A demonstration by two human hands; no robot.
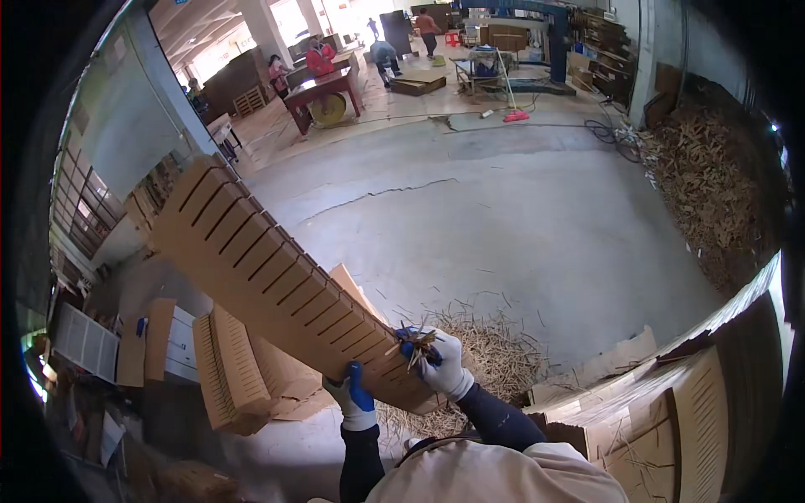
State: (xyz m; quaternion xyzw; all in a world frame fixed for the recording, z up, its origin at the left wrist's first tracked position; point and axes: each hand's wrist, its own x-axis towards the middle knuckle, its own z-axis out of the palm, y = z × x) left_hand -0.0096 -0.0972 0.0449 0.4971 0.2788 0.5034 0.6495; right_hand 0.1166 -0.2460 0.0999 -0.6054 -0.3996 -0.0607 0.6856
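A long stack of slotted brown cardboard sheets slants from the upper left down to my body, with a row of narrow slits along its upper edge. My left hand, in a white glove with blue coating, grips the lower edge of the stack near its close end. At the upper edge of that end, my gloved right hand is closed around a bunch of thin cardboard strips. The strips stick out between the fingers, and the palm side is hidden.
Cut strips are heaped on the floor beyond my hands. More slotted cardboard lies at the left, and tall cardboard stacks stand at the right. A larger scrap pile lines the right wall. Several people work far off near a red table.
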